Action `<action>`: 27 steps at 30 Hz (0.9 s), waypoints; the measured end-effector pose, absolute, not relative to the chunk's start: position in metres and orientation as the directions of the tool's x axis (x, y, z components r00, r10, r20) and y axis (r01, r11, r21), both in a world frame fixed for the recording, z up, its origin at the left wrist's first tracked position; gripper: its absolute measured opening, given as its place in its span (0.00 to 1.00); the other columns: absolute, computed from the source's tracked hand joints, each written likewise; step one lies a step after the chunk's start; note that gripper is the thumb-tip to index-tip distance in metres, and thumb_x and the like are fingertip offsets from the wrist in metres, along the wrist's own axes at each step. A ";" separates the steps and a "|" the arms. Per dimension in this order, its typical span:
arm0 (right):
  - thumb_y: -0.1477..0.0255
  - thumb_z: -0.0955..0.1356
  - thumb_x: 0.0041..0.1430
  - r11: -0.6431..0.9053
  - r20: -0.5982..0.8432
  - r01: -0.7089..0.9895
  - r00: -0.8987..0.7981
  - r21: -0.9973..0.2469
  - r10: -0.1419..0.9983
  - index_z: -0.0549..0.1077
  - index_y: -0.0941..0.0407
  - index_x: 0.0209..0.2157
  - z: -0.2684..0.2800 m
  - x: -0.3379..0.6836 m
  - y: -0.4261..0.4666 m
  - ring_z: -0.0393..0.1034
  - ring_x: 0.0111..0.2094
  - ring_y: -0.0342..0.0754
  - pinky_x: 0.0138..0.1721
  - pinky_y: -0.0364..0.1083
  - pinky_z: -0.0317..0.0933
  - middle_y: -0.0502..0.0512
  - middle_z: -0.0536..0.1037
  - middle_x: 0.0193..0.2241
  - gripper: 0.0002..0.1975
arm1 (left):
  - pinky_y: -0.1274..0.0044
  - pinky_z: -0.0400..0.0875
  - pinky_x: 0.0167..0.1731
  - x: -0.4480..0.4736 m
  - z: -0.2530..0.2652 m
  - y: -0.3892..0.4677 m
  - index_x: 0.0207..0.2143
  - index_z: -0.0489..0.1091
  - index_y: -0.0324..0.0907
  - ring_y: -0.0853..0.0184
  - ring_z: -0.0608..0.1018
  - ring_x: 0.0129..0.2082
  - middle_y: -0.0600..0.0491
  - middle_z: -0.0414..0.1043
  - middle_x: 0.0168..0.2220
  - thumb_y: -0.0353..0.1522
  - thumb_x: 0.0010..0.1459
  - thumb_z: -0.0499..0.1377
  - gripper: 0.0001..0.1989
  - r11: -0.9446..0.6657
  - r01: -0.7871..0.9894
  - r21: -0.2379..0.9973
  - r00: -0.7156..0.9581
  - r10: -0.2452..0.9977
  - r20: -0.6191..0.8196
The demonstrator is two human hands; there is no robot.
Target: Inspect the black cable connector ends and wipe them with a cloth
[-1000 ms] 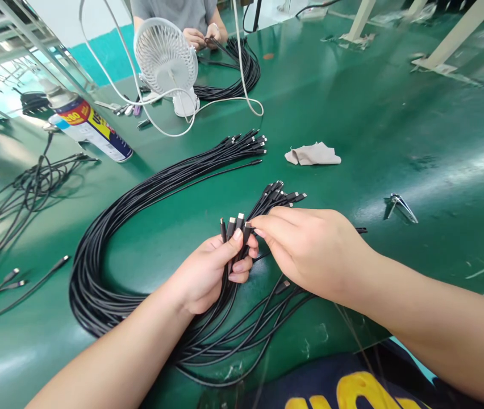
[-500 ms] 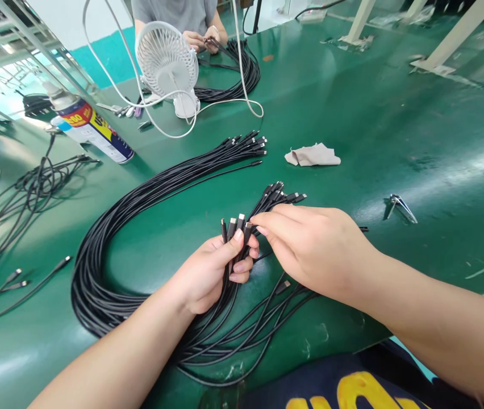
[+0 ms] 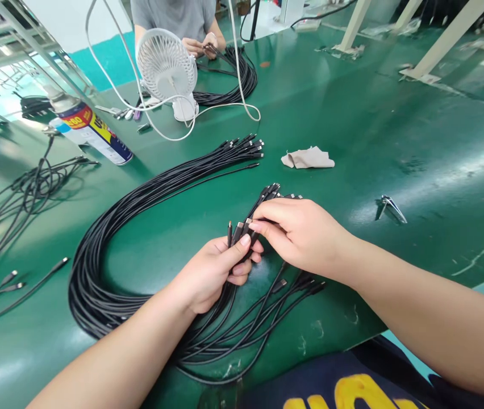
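Note:
My left hand (image 3: pixel 220 264) is closed around several black USB cables, just below their plugs (image 3: pixel 237 230). The thumb presses on the front of the plugs, which point up. My right hand (image 3: pixel 301 230) has its thumb and forefinger pinched on a cable plug at the right of that group. Behind the hands lies another cluster of cable ends (image 3: pixel 270 193), partly covered by my right hand. A thick looped bundle of black cables (image 3: pixel 92 255) curves round on the left, its far ends (image 3: pixel 246 146) fanned out. More loose cable ends (image 3: pixel 310 287) lie below my right hand.
A white fan (image 3: pixel 167 65) with a looping white cord and a spray can (image 3: pixel 92 133) stand at the back left. A beige cloth scrap (image 3: pixel 309 158) and nail clippers (image 3: pixel 391 209) lie right. Tangled cables (image 3: pixel 41 182) lie left. Across the table, a person's hands (image 3: pixel 201 48) hold cables.
My right hand has shifted slightly left, and its fingertips now overlap the plugs in my left hand. The view has moved a little. Loose cable ends below the right hand show more.

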State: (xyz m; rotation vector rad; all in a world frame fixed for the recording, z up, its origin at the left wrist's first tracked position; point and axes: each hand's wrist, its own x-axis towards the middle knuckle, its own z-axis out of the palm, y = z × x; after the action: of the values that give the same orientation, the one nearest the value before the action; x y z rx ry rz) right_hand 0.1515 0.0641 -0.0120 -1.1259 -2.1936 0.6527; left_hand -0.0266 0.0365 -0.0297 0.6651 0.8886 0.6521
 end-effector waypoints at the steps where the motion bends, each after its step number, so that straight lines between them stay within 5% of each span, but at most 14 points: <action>1: 0.74 0.62 0.62 0.536 0.305 0.594 -0.450 -0.599 0.839 0.70 0.57 0.29 -0.013 0.152 0.066 0.66 0.29 0.44 0.31 0.42 0.56 0.52 0.75 0.27 0.09 | 0.83 0.45 0.18 -0.027 -0.029 0.037 0.29 0.72 0.34 0.80 0.58 0.19 0.53 0.64 0.26 0.39 0.54 0.65 0.14 0.628 -0.232 0.743 0.473 0.740 -0.479; 4: 0.73 0.61 0.63 0.497 0.307 0.662 -0.392 -0.560 0.867 0.69 0.58 0.29 -0.009 0.156 0.070 0.63 0.28 0.44 0.30 0.43 0.55 0.53 0.73 0.27 0.09 | 0.83 0.46 0.18 -0.027 -0.028 0.037 0.29 0.72 0.34 0.80 0.58 0.19 0.53 0.65 0.27 0.38 0.53 0.65 0.14 0.633 -0.259 0.729 0.463 0.744 -0.482; 12: 0.68 0.59 0.66 0.338 -0.143 0.606 -0.606 -0.720 0.782 0.65 0.55 0.32 0.005 0.166 0.065 0.62 0.27 0.43 0.28 0.42 0.57 0.48 0.71 0.27 0.10 | 0.84 0.46 0.18 -0.029 -0.026 0.037 0.33 0.76 0.34 0.81 0.58 0.19 0.53 0.63 0.27 0.38 0.52 0.66 0.14 0.598 -0.351 0.720 0.408 0.790 -0.457; 18: 0.71 0.58 0.64 0.285 -0.209 0.588 -0.631 -0.757 0.747 0.60 0.55 0.26 0.006 0.163 0.067 0.57 0.23 0.41 0.24 0.40 0.54 0.46 0.65 0.22 0.11 | 0.84 0.46 0.18 -0.028 -0.027 0.036 0.34 0.76 0.35 0.81 0.59 0.19 0.53 0.63 0.28 0.38 0.54 0.65 0.13 0.594 -0.339 0.730 0.406 0.792 -0.456; 23: 0.71 0.58 0.63 0.303 -0.282 0.640 -0.647 -0.706 0.709 0.68 0.55 0.30 0.014 0.175 0.073 0.60 0.24 0.42 0.25 0.41 0.55 0.47 0.68 0.23 0.11 | 0.83 0.46 0.18 -0.028 -0.028 0.036 0.35 0.77 0.35 0.81 0.59 0.19 0.53 0.63 0.28 0.38 0.54 0.65 0.13 0.595 -0.334 0.731 0.427 0.787 -0.446; 27: 0.66 0.62 0.62 0.297 -0.177 0.601 -0.604 -0.742 0.777 0.71 0.55 0.33 0.011 0.181 0.074 0.62 0.27 0.42 0.29 0.42 0.57 0.48 0.71 0.26 0.10 | 0.84 0.46 0.18 -0.029 -0.032 0.035 0.34 0.76 0.35 0.81 0.59 0.19 0.54 0.63 0.27 0.37 0.56 0.64 0.13 0.596 -0.331 0.731 0.443 0.783 -0.438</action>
State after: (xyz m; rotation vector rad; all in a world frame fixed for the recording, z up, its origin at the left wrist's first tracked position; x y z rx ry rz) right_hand 0.1810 0.0735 0.0113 -1.2696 -2.3475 1.1947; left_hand -0.0290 0.0351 -0.0315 0.6098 0.8515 0.7463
